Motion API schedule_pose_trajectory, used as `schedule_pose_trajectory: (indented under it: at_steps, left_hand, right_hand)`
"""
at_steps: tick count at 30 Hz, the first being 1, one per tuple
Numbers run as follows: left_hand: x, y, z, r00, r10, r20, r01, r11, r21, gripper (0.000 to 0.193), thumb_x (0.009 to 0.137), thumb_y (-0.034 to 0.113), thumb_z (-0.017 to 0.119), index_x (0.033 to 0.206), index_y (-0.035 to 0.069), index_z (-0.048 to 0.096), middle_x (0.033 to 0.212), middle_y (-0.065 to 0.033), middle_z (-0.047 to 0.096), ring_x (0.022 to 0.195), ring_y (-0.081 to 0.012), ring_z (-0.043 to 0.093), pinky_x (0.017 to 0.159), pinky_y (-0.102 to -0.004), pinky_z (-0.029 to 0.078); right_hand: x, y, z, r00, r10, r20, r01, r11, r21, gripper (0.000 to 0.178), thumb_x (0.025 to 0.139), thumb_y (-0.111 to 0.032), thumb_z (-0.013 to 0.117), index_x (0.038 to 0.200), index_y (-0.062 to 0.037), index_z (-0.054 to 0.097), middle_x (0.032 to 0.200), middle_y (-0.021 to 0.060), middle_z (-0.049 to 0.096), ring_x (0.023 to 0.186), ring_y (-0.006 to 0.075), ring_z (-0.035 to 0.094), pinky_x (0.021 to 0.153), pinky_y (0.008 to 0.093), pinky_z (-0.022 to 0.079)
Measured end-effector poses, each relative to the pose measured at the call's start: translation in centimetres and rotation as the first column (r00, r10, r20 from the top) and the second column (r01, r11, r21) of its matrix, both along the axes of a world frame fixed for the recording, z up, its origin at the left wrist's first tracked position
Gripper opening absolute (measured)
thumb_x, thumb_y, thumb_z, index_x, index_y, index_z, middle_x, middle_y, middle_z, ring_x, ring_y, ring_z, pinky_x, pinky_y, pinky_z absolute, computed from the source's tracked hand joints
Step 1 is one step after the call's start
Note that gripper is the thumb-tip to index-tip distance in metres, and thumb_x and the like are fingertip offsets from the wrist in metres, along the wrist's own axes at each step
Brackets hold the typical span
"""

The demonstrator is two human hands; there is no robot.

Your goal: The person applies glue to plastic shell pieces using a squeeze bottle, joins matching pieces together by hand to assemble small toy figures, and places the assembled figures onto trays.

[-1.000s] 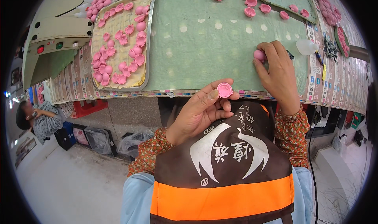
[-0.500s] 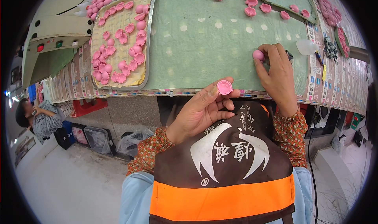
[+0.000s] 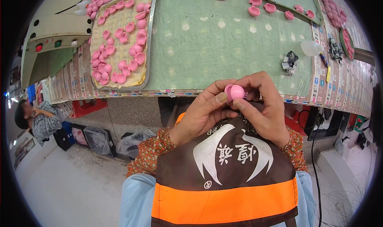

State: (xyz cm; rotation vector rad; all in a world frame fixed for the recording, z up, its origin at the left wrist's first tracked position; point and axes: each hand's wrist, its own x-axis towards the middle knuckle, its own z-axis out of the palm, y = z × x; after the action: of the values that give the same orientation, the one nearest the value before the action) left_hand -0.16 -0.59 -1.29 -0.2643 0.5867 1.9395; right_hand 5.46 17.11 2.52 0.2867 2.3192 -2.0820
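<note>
Above my lap, at the near edge of the table, my two hands meet over small pink plastic parts. My left hand (image 3: 206, 108) is closed with thumb and fingers on a hollow pink cup (image 3: 228, 90), partly hidden. My right hand (image 3: 264, 107) pinches a pink domed piece (image 3: 238, 92) against the cup's open side. Small prongs stick out on the right of the dome; whether the two parts are joined I cannot tell. Past my right hand, a crumpled dark and silver wad (image 3: 290, 62) rests on the green dotted mat (image 3: 207, 55).
A metal-rimmed tray (image 3: 149, 63) with several pink cups and domes stands left. More pink cups (image 3: 255, 0) lie at the mat's far side. A clear bottle (image 3: 311, 48) and a yellow-handled tool (image 3: 328, 73) are at right. A machine (image 3: 60, 27) stands far left; a person (image 3: 40, 119) sits beyond.
My right hand has come from the mat down and left to my left hand, bringing the pink domed piece to the cup. The crumpled wad it covered now shows.
</note>
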Motion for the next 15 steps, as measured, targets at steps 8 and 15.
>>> schedule_pose_trajectory:
  at_steps: [8,15]
  left_hand:
    - [0.47,-0.02,-0.04,0.997,0.025,-0.077,-0.029,0.999,-0.045,0.036,0.099,0.015,0.059,0.133,0.007,0.048,0.120,-0.0056,0.056,0.105,-0.0136,0.059,0.086,-0.0285,0.056]
    - [0.56,-0.21,-0.29,0.991,0.011,-0.133,-0.020,0.998,-0.063,0.035,0.098,0.015,0.061,0.130,0.007,0.049,0.119,-0.0059,0.057,0.104,-0.0126,0.059,0.086,-0.0283,0.053]
  right_hand:
    - [0.32,0.62,0.14,0.992,0.119,-0.029,-0.110,0.970,0.217,0.030,0.087,-0.003,0.071,0.114,0.0000,0.056,0.102,0.0038,0.055,0.088,0.0083,0.058,0.075,0.0212,0.047]
    - [0.53,0.10,0.53,0.989,0.050,0.136,-0.033,0.991,-0.127,0.031,0.087,-0.002,0.071,0.114,0.0009,0.054,0.103,0.0046,0.061,0.085,0.0070,0.058,0.073,0.0201,0.047]
